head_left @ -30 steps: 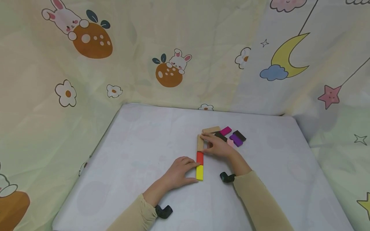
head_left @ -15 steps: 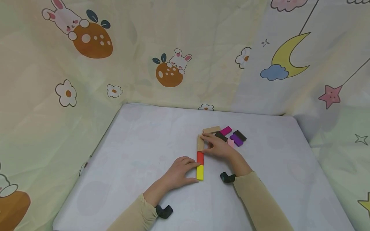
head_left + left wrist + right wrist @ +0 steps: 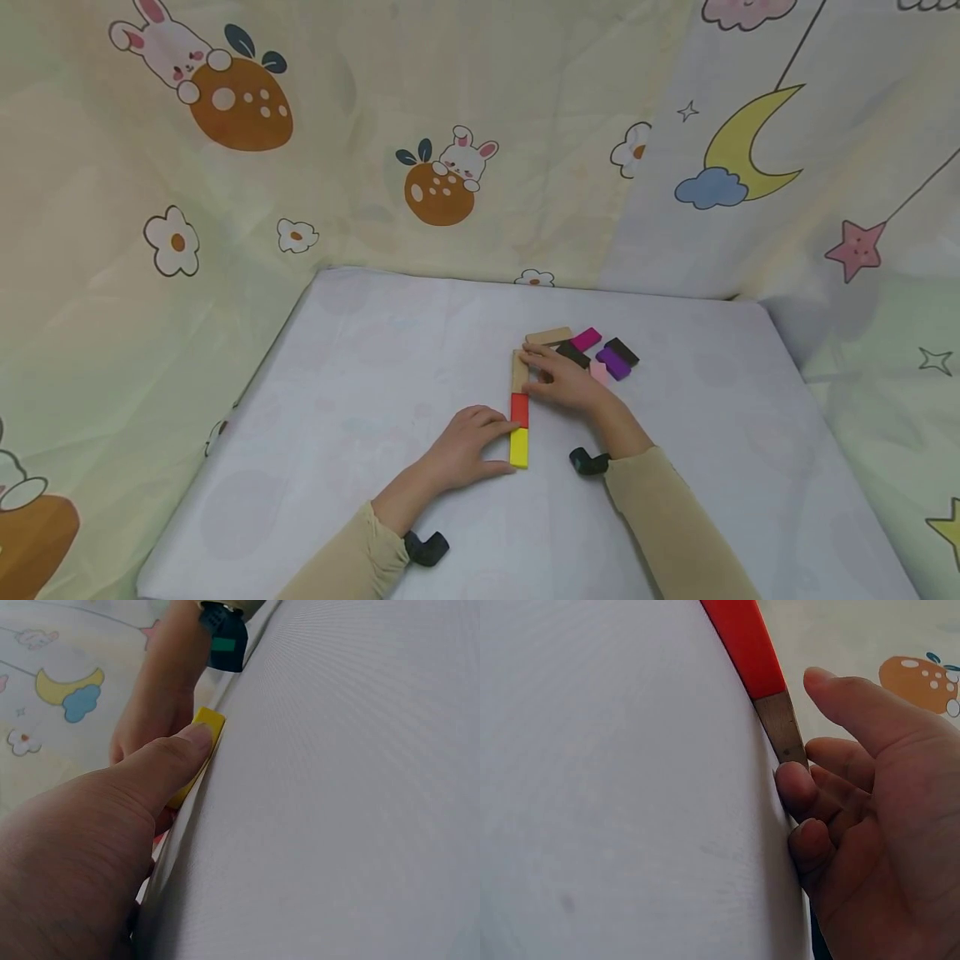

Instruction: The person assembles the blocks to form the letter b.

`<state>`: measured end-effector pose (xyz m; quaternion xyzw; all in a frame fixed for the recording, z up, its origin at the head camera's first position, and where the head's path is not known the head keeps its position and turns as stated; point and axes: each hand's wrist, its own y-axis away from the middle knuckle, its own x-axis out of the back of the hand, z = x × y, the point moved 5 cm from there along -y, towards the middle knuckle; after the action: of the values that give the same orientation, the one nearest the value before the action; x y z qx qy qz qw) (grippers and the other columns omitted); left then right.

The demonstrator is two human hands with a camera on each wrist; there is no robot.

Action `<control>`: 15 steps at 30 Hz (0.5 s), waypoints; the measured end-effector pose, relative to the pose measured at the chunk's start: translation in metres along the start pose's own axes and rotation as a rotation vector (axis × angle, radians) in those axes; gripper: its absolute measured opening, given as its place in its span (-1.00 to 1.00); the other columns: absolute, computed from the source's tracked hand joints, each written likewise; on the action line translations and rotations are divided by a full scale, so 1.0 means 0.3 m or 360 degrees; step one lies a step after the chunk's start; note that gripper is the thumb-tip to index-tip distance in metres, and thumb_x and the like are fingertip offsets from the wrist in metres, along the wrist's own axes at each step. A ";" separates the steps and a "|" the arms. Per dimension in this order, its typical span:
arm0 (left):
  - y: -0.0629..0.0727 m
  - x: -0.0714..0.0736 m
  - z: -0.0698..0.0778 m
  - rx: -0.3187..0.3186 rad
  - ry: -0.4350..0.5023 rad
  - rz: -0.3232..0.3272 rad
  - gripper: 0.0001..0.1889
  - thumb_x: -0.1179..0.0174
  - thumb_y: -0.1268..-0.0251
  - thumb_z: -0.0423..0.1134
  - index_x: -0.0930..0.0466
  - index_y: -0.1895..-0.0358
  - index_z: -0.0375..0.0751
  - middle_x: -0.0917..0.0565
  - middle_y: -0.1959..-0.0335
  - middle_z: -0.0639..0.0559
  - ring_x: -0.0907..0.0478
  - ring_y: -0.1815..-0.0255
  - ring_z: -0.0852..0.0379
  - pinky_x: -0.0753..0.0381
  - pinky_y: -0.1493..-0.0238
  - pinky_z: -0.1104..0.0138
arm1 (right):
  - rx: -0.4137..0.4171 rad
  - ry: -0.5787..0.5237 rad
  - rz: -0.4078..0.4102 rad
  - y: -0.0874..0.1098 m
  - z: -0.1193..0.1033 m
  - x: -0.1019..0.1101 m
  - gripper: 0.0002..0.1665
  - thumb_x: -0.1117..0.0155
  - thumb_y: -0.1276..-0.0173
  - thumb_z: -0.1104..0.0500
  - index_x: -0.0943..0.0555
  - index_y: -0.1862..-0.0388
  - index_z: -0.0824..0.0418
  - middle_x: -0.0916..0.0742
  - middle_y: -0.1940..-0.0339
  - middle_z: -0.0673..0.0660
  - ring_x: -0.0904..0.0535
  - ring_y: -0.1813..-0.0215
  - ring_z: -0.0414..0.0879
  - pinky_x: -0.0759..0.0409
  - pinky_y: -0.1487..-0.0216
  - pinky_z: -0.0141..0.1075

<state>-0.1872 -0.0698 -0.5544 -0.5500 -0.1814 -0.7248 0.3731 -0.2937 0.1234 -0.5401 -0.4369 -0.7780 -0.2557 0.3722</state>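
Three small blocks lie end to end in a straight line in the head view: a plain wooden block (image 3: 520,371) at the far end, a red block (image 3: 519,410) in the middle, a yellow block (image 3: 518,448) nearest. My left hand (image 3: 468,450) pinches the yellow block, thumb at its near end and a finger by its join with the red one. In the left wrist view the thumb presses the yellow block (image 3: 212,718). My right hand (image 3: 566,379) holds the wooden block with bent fingers; in the right wrist view its thumb stands apart from the wooden block (image 3: 780,727).
Beyond the right hand lies a loose group: another wooden block (image 3: 548,337), a magenta block (image 3: 586,339), a purple block (image 3: 613,364), a pink piece (image 3: 598,372) and two black blocks (image 3: 622,352). A white cloth covers the table (image 3: 337,375); a printed curtain (image 3: 360,83) hangs behind.
The right thumb has shifted very slightly toward the far end of the wooden block. The left hand and the row of blocks stay in place.
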 end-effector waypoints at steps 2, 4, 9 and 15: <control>0.000 0.000 -0.001 0.0012 0.0004 -0.0012 -0.32 -0.21 -0.20 0.35 -0.44 -0.37 0.22 -0.53 -0.19 0.23 -0.37 -0.30 0.16 -0.29 -0.47 0.14 | 0.0010 -0.0023 0.0014 0.000 0.002 -0.002 -0.20 -0.27 -0.34 -0.23 -0.30 -0.52 -0.16 -0.24 -0.61 -0.06 -0.26 -0.54 0.08 -0.36 -0.42 0.19; 0.000 -0.002 -0.002 0.0020 0.0014 -0.0020 -0.32 -0.21 -0.20 0.35 -0.43 -0.37 0.24 -0.53 -0.19 0.23 -0.36 -0.31 0.16 -0.28 -0.48 0.15 | -0.0039 -0.0063 0.0068 0.001 0.012 -0.002 -0.30 -0.24 -0.39 -0.21 -0.36 -0.47 -0.19 -0.32 -0.56 -0.08 -0.37 -0.44 0.06 -0.45 -0.36 0.14; 0.001 -0.005 -0.004 0.0028 0.0023 -0.0021 -0.33 -0.20 -0.20 0.35 -0.42 -0.37 0.27 -0.52 -0.18 0.25 -0.36 -0.30 0.18 -0.27 -0.48 0.16 | -0.0254 -0.0208 0.0312 0.012 0.052 0.012 -0.63 -0.13 -0.48 -0.07 -0.53 -0.23 -0.14 -0.57 -0.19 -0.06 -0.50 0.01 -0.04 -0.59 -0.03 -0.15; 0.002 -0.005 -0.003 0.0026 0.0028 -0.0021 -0.34 -0.20 -0.21 0.35 -0.42 -0.37 0.27 -0.52 -0.18 0.25 -0.36 -0.29 0.18 -0.28 -0.47 0.17 | -0.0458 -0.0332 0.0494 0.023 0.107 0.045 -0.67 -0.07 -0.50 -0.01 -0.53 -0.16 -0.02 -0.67 0.26 0.07 -0.57 0.27 -0.04 -0.60 0.22 -0.24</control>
<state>-0.1872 -0.0703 -0.5561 -0.5392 -0.1877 -0.7306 0.3745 -0.3036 0.1564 -0.5478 -0.6239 -0.6912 -0.2570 0.2587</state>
